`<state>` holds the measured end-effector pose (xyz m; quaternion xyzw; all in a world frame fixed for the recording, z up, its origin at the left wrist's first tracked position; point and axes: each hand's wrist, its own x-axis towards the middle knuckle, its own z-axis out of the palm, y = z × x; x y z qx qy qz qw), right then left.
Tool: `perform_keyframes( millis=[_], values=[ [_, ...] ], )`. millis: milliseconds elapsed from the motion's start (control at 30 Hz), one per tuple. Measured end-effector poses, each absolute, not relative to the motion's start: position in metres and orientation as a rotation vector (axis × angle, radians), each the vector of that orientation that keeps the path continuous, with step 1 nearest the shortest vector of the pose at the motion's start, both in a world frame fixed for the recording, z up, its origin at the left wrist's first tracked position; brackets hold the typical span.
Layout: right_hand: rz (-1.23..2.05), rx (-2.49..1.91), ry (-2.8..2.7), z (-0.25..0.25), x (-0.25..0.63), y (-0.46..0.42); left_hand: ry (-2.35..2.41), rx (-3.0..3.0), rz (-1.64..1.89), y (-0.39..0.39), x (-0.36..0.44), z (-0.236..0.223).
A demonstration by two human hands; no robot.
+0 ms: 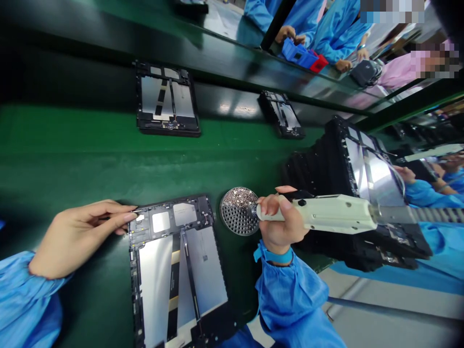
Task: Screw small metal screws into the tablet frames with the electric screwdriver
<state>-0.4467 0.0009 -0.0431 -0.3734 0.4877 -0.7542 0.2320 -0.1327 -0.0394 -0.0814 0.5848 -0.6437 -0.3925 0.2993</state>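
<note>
In front of me on the green bench lies an opened tablet (203,251), its silver inside facing up with a dark ribbon cable across it. My left hand (83,232) pinches the tablet's upper left corner between thumb and fingers. My right hand (281,222) is wrapped round a pale electric screwdriver (337,212), held nearly level with its tip toward the left. That tip is over a round metal dish (232,217) with a perforated surface, where many tiny screws (239,197) are heaped on the far side.
A tall stack of opened tablets (373,164) stands at the right. Two more opened tablets, one at left (166,99) and one farther right (282,114), lie toward the back. Co-workers in blue sleeves (337,43) sit across, near a blue bin (299,52) and a red bin (319,63).
</note>
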Motion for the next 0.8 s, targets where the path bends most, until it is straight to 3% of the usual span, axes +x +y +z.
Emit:
perform_keyframes(
  millis=[233,800],
  values=[
    [-2.050,-1.018,1.376,-0.044,-0.443,-0.002,-1.629,1.726,-1.309,-0.043,-0.132,-0.069],
    [-2.017,-0.981,1.392,-0.034,-0.449,0.000,-1.449,1.593,-1.518,-0.047,-0.140,-0.061]
  ],
)
